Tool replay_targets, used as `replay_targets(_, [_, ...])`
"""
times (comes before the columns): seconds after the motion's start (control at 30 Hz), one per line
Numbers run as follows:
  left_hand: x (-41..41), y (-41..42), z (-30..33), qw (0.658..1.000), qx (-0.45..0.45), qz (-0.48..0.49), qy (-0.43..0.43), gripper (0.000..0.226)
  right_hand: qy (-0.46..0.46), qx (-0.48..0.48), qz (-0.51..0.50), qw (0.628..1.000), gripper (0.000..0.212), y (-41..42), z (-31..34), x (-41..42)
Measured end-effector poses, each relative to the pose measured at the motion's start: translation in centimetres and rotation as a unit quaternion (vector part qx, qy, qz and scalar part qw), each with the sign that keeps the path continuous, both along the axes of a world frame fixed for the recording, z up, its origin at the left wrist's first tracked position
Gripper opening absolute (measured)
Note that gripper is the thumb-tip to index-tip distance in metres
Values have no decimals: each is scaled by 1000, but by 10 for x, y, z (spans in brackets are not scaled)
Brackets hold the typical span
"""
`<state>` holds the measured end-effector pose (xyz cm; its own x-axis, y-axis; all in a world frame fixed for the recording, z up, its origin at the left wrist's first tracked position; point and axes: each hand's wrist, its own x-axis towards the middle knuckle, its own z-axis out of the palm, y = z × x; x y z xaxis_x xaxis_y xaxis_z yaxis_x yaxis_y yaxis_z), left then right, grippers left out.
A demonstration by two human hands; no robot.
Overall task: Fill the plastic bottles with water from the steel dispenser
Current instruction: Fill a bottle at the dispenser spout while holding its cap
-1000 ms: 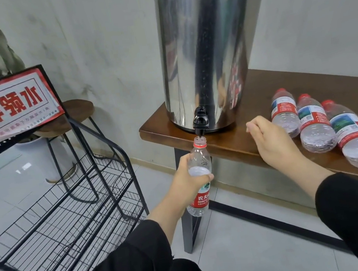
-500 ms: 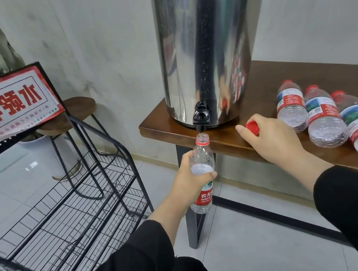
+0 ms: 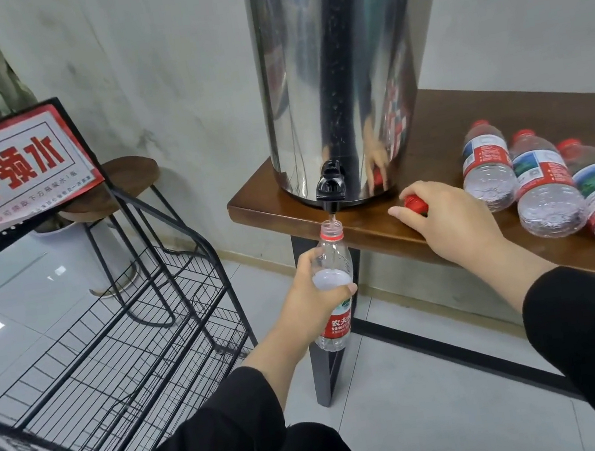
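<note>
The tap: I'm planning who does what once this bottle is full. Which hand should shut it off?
The right hand, probably. It rests on the table beside the tap, holding only the red cap. The left hand must keep the open bottle under the spout.

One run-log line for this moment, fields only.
phase: filling | left hand: holds open bottle under tap | right hand: on table edge, holds red cap

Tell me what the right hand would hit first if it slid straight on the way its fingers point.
The right hand, holding a red cap, points left and slightly back along the table. It would likely meet the steel dispenser base near the black tap; depth is unclear.
</note>
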<state>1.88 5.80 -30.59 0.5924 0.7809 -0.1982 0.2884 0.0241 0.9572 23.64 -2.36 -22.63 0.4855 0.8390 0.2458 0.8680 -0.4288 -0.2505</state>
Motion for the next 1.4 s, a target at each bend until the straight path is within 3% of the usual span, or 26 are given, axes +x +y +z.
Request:
replay_targets(0.2, [1,-2,0,1000,3,-2,12,74,50,6,-25,998,49,1,-2,-1])
replay_targets(0.43, [5,-3,0,1000,2,-1,18,78,-8,12,-27,1000,45,1,-2,-2])
replay_targets(1.4, [11,1,9,1000,16,1,8,71,-21,-7,-22,1000,43,4,-3,-1])
